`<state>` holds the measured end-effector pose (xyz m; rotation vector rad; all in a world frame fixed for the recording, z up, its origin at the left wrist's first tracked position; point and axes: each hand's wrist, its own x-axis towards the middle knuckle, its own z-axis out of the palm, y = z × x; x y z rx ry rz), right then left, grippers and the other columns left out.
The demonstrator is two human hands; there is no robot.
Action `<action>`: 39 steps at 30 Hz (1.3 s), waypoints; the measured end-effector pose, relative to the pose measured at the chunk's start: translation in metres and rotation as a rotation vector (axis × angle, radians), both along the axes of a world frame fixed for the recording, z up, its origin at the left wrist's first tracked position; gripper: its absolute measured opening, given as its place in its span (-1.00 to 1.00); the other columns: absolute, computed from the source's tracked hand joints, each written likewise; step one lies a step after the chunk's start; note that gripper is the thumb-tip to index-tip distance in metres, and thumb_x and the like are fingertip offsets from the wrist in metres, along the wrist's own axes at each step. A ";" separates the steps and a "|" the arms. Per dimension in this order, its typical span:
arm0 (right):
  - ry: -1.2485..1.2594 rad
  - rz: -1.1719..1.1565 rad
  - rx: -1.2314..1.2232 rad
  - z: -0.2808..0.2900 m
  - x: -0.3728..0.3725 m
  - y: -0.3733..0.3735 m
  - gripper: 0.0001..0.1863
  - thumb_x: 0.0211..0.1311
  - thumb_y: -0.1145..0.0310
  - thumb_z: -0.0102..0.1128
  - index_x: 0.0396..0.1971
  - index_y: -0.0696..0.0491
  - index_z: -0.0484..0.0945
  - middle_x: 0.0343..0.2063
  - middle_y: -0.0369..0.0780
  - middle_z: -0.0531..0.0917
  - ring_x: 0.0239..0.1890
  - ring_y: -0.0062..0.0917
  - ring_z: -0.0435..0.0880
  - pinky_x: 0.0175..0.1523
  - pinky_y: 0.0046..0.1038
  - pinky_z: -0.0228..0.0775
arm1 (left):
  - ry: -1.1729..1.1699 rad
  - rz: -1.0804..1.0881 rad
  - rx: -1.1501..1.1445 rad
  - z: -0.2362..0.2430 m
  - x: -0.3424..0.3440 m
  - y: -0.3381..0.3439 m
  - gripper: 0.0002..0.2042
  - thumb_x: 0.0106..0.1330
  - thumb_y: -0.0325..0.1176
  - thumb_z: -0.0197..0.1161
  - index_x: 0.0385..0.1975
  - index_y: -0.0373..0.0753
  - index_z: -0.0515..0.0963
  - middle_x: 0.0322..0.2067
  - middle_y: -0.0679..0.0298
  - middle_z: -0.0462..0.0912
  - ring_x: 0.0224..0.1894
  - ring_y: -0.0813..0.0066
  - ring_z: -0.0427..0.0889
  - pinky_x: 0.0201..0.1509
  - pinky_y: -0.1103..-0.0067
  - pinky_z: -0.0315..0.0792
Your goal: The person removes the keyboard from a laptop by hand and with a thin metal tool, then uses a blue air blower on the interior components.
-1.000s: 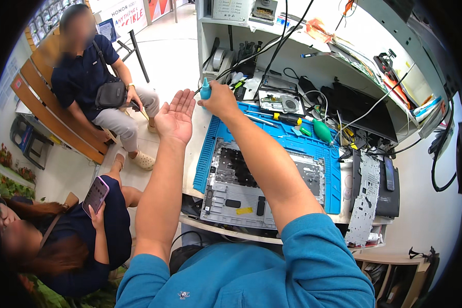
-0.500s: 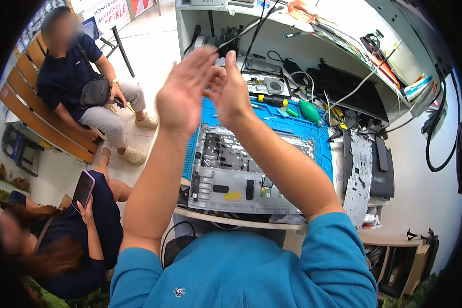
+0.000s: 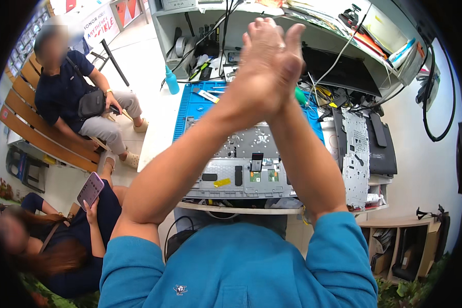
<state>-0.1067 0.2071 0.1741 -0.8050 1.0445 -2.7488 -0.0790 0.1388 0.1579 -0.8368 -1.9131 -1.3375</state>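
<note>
Above the bench, my left hand (image 3: pixel 259 72) and my right hand (image 3: pixel 291 66) meet palm to palm, fingers stretched upward. I see no object between them, though the palms themselves are hidden. Beneath my forearms lies a grey laptop chassis (image 3: pixel 223 172), with dark pads and a small yellow piece (image 3: pixel 222 183) on it. It rests on a blue work mat (image 3: pixel 185 110), apart from both hands. A small black part (image 3: pixel 256 161) stands out of the chassis near its front middle.
A blue bottle (image 3: pixel 171 81) stands at the mat's far left. At right are a perforated metal plate (image 3: pixel 357 154) and a black panel (image 3: pixel 382 154). Cables (image 3: pixel 339 61) hang from the shelf. Two people sit at left, one holding a phone (image 3: pixel 91 190).
My hands have come together from slightly apart, and moved right and farther up. The view has shifted, showing the blue bottle and more of the chassis's middle.
</note>
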 end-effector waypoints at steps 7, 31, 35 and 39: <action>0.073 -0.265 -0.091 0.002 -0.009 0.002 -0.09 0.63 -0.39 -0.33 0.46 0.20 0.29 0.32 -0.06 0.51 0.38 -0.37 0.46 0.45 -0.26 0.33 | -0.064 -0.186 0.065 -0.005 -0.028 0.001 -0.25 0.71 0.18 -0.20 0.56 -0.42 0.17 0.51 -0.24 0.21 0.61 -0.05 0.06 0.64 0.25 0.00; 0.520 -0.387 0.392 -0.018 0.021 0.018 -0.16 0.72 -0.19 -0.35 0.66 0.17 -0.06 0.61 0.08 0.13 0.68 -0.25 -0.03 0.69 -0.27 -0.22 | -0.247 -0.527 0.330 0.010 0.036 0.036 0.02 0.55 0.50 -0.41 0.68 -0.33 -0.20 0.69 -0.02 -0.14 0.74 0.19 -0.22 0.75 0.39 -0.26; 0.576 -0.527 0.737 -0.030 0.061 0.035 -0.19 0.69 -0.08 -0.06 0.62 0.21 0.04 0.49 0.16 0.35 0.56 -0.18 0.32 0.58 -0.33 0.14 | -0.404 -0.336 0.415 0.003 -0.015 -0.001 -0.05 0.58 0.48 -0.36 0.66 -0.25 0.10 0.61 0.09 0.19 0.66 0.19 0.13 0.62 0.32 0.08; 0.298 0.156 1.700 -0.015 0.077 0.124 -0.43 0.52 0.02 0.21 0.22 0.22 0.60 0.17 0.10 0.67 0.18 -0.03 0.66 0.25 -0.09 0.46 | -0.385 -0.077 -0.309 -0.044 -0.008 -0.058 -0.39 0.68 0.05 0.02 0.45 -0.35 0.44 0.50 -0.11 0.39 0.55 0.05 0.38 0.61 0.29 0.24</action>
